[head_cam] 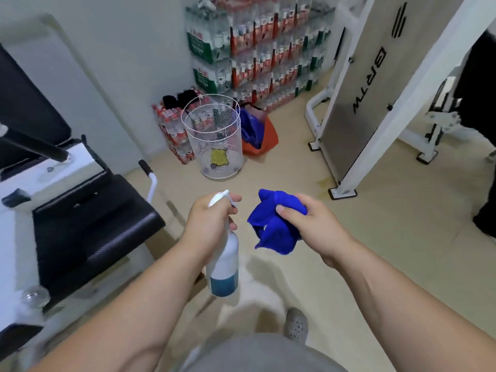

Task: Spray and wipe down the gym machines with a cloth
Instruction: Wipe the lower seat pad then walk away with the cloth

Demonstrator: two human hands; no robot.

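Observation:
My left hand (208, 224) grips the neck of a white spray bottle (225, 267) with blue liquid in its bottom, one finger over the trigger; its nozzle points right, toward the cloth. A crumpled blue cloth (273, 224) is bunched in my right hand (311, 224), just right of the nozzle. Both hands are held above the floor in the middle of the view. A gym machine with a black padded seat (88, 229) and a white frame stands at my left. A second white machine with a grey weight-stack cover (357, 98) stands at the back right.
A white wire basket (214, 138) with a yellow item inside stands ahead on the beige floor. An orange and blue bag (257, 132) lies next to it. Stacked packs of bottled water (255, 47) line the back wall. A dark-clothed person (480, 130) stands at the right edge.

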